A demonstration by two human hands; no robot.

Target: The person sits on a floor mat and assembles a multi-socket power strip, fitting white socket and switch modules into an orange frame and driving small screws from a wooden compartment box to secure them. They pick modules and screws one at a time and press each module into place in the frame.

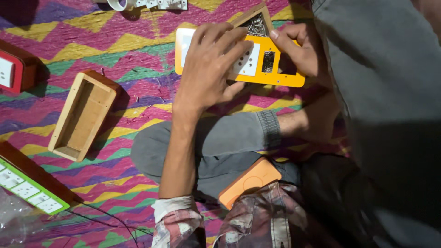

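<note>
Nearest the person, below both hands, an orange rounded block [250, 181] lay in the lap against grey trousers. Further out, the left hand [209, 69] lay spread and flat over the yellow faceplate [275, 79], its fingers [232, 43] pressing a white socket module [250, 62] into its cut-out. The right hand [298, 48] pinched the plate's right edge, thumb on top, steadying it. The step in hand looked like seating sockets in the plate; one cut-out beside the right hand appeared empty, so the next move probably called for another module pressed in squarely. Just beyond the hands a small wooden box of screws [256, 24] sat touching the plate. Well left of the left hand an empty wooden box [82, 115] lay on the zigzag mat [92, 41], and a finished green-edged socket board [30, 186] lay further left.
</note>
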